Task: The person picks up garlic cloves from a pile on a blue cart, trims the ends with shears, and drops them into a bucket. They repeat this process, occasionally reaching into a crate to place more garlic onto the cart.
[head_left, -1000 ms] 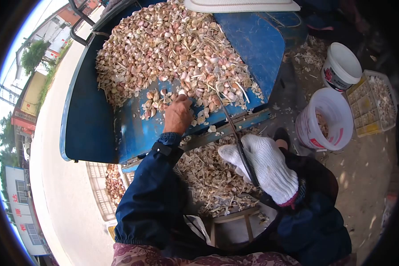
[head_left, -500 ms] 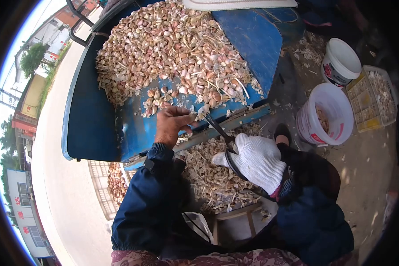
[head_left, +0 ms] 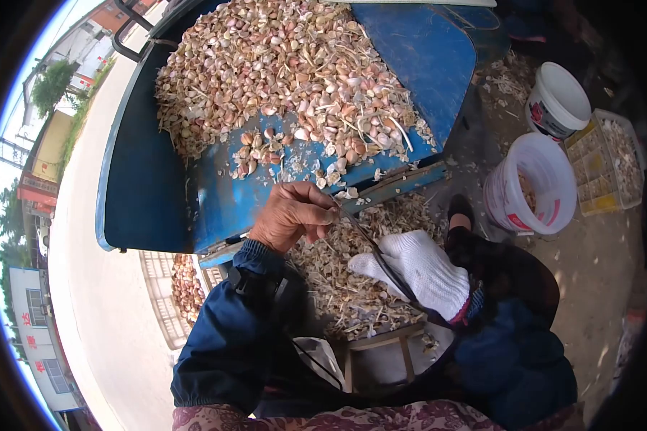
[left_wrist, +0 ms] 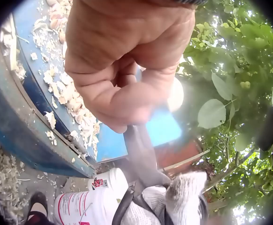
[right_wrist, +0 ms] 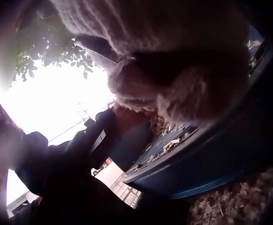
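My bare left hand [head_left: 291, 215] is above the front edge of the blue tray [head_left: 219, 212], thumb and fingertips pinched together at the tip of dark metal shears [head_left: 389, 264]. The small piece between them is mostly hidden. My right hand [head_left: 420, 269], in a white knitted glove, grips the shears' handles lower down and to the right. In the left wrist view the blade [left_wrist: 141, 152] reaches up to the left fingertips. Garlic cloves [head_left: 266, 65] are heaped on the tray, with a small loose group [head_left: 255, 154] near its front.
Dry husks and stalks [head_left: 359, 309] lie below the tray's edge. On the right stand a white bucket [head_left: 559, 97], a larger pale bucket [head_left: 499, 190] and a yellow-and-white crate [head_left: 589, 179]. Another crate [head_left: 157, 287] with cloves is at the lower left.
My left hand went from the loose cloves down towards me, its fingers now pinched beside the shears. The shears swung up to the tray edge, then came back lower.
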`<action>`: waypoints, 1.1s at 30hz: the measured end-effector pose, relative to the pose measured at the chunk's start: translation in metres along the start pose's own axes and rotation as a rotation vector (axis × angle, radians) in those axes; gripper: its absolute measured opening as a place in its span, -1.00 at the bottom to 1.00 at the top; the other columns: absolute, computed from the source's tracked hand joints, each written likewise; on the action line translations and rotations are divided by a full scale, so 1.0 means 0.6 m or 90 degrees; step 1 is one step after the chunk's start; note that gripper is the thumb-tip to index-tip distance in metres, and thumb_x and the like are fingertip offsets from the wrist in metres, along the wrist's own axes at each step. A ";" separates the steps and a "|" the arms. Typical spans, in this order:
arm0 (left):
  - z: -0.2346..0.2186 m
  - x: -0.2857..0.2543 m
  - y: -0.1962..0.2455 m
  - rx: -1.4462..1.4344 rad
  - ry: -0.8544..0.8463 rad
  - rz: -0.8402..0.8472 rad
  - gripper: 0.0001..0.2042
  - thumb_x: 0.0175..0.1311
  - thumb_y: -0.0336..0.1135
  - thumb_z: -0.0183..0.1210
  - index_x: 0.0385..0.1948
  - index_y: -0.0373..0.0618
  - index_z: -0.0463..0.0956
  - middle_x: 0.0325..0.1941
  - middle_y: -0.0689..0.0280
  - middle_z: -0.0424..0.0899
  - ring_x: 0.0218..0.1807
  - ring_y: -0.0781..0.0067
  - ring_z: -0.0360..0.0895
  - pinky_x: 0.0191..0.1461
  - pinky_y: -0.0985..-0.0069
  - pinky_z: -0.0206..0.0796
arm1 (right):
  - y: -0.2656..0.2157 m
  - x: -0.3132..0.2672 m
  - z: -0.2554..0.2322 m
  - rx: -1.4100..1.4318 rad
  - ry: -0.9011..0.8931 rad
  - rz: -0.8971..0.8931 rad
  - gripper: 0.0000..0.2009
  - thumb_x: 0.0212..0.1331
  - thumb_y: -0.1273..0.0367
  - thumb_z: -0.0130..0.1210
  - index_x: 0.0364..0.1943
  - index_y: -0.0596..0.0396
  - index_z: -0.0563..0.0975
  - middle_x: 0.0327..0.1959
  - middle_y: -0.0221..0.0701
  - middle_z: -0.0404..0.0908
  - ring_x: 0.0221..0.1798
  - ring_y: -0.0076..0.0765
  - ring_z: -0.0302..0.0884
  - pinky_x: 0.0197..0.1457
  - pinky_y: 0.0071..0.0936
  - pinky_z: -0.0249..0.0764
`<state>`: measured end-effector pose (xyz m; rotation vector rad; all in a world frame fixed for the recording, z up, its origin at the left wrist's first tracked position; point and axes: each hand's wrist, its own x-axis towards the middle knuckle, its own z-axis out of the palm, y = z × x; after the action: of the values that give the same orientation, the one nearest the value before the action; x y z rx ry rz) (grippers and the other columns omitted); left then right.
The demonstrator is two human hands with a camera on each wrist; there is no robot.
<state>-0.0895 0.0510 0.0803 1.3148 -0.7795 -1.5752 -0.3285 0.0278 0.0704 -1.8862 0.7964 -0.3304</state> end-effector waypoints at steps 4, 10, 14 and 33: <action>0.017 -0.004 -0.027 0.018 -0.031 -0.072 -0.85 -0.07 -0.60 0.29 -0.41 -0.38 0.57 -0.52 0.19 0.65 -0.59 0.43 0.60 -0.62 0.62 0.40 | -0.006 -0.008 0.010 0.432 -0.139 0.349 -0.51 0.17 0.01 0.22 -0.68 0.13 0.48 -0.77 -0.53 0.40 -0.70 -0.58 0.40 -0.70 -0.57 0.28; -0.116 0.076 -0.009 -0.101 0.213 0.129 -0.81 -0.13 -0.66 0.06 -0.39 -0.38 0.51 -0.37 0.18 0.59 -0.46 0.35 0.57 -0.44 0.48 0.42 | -0.034 -0.014 -0.005 0.761 -0.114 0.478 -0.48 0.09 -0.13 0.20 -0.57 0.04 0.41 -0.68 -0.52 0.39 -0.72 -0.57 0.36 -0.74 -0.64 0.27; -0.164 0.154 0.014 0.083 0.377 0.199 -0.91 -0.09 -0.58 0.14 -0.50 -0.33 0.56 -0.54 0.30 0.57 -0.55 0.39 0.51 -0.44 0.51 0.39 | -0.012 -0.014 0.009 0.728 -0.155 0.422 -0.53 0.17 -0.07 0.17 -0.57 0.03 0.42 -0.69 -0.54 0.41 -0.72 -0.60 0.38 -0.71 -0.66 0.29; -0.136 0.106 0.013 0.004 0.153 0.116 -0.76 0.31 -0.41 0.08 -0.07 -0.37 0.45 -0.31 0.22 0.61 -0.45 0.58 0.42 -0.59 0.71 0.08 | -0.029 -0.015 -0.013 0.412 -0.076 0.263 -0.53 0.26 -0.02 0.08 -0.54 0.10 0.60 -0.79 -0.49 0.41 -0.71 -0.60 0.34 -0.62 -0.50 0.23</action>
<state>-0.0093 -0.0038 0.0434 1.3676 -0.7320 -1.2452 -0.3327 0.0328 0.0902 -1.0990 0.8485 -0.1808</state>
